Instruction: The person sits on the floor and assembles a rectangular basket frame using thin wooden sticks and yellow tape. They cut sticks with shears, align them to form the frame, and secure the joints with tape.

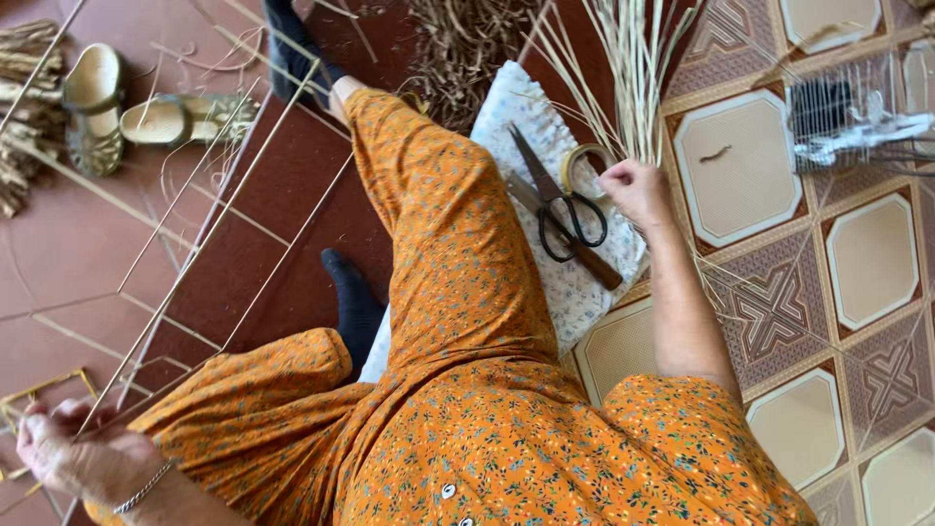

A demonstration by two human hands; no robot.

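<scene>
The right hand [635,187] is closed in a fist around a bundle of pale straw stalks [628,68] that fan upward over the tiled floor [838,321]. Black scissors [560,209] lie just beside it on a white cushion [545,282]. The left hand [83,453] pinches thin reed rods [209,234] extending across the red floor.

The thin wire frame [209,219] in my left hand [83,458] is long and made of straight pale rods. It slants up across the red floor from my knee toward the sandals. The pale straw stalks [628,73] under my right hand [635,190] are dry, thin and yellowish. They spread like a fan away from my fist, over the white cloth and the tiles. I think my fingers close around their lower ends, but this part is hidden.
</scene>
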